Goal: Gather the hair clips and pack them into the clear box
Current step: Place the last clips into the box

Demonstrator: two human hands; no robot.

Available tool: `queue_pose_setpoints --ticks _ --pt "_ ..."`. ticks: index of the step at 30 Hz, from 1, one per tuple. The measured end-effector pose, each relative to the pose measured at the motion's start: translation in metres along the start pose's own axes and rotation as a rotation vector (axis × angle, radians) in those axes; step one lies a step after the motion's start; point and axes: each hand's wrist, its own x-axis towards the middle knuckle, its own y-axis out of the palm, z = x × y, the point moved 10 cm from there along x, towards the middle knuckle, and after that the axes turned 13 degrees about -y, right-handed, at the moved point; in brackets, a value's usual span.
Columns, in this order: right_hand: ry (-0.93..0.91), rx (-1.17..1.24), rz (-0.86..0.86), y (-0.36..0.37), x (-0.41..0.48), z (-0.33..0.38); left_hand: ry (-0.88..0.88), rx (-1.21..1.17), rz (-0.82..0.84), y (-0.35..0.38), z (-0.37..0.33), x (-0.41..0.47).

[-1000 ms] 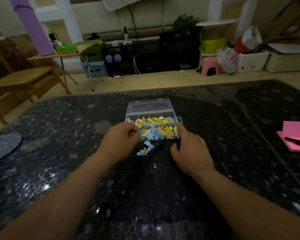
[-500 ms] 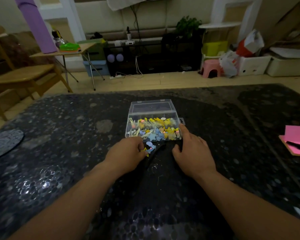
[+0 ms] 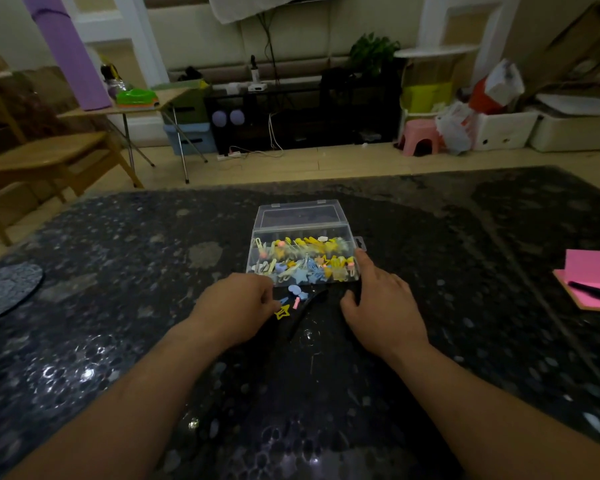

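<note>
Left hand point(image 3: 234, 303) drawn back from box rim to loose hair clips point(image 3: 296, 290) just before clear box point(image 3: 300, 216), pinching them, right hand point(image 3: 383, 306) flat and relaxed, forefinger touching box's right near corner, dark speckled table point(image 3: 118, 306), cluttered room behind

All of me that shows is two arms: my left forearm point(image 3: 118, 403) enters from 7 o'clock and my right forearm point(image 3: 499, 410) from 5 o'clock, both bare from frame edge to wrist. My left hand point(image 3: 236, 303) and right hand point(image 3: 381, 306) are bare as well (the dim light blurs nails and finer detail beyond telling).
</note>
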Motion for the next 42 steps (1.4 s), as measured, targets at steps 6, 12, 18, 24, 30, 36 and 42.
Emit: queue_pose_setpoints --ticks 6,12,18,24,30,36,42 --pt "0.005 -0.001 0.004 0.000 0.000 0.000 0.031 -0.246 0.005 -0.031 -0.021 0.012" --pt "-0.001 -0.008 0.012 0.004 0.000 -0.003 -0.081 -0.382 0.022 -0.035 -0.056 0.073" --pt "-0.005 -0.009 0.009 0.007 0.001 -0.004 -0.210 -0.281 0.137 0.000 -0.059 0.105" --pt "0.004 0.008 0.013 0.007 0.000 -0.004 -0.234 -0.207 0.102 0.009 -0.053 0.102" --pt "0.008 0.018 0.015 0.008 -0.001 -0.004 -0.195 -0.089 0.114 0.018 -0.053 0.105" --pt "0.010 0.027 0.009 0.008 0.000 -0.005 -0.146 -0.195 0.069 0.004 -0.058 0.096" --pt "0.014 0.017 0.011 0.006 0.001 -0.005 -0.070 -0.352 -0.078 -0.032 -0.057 0.067"
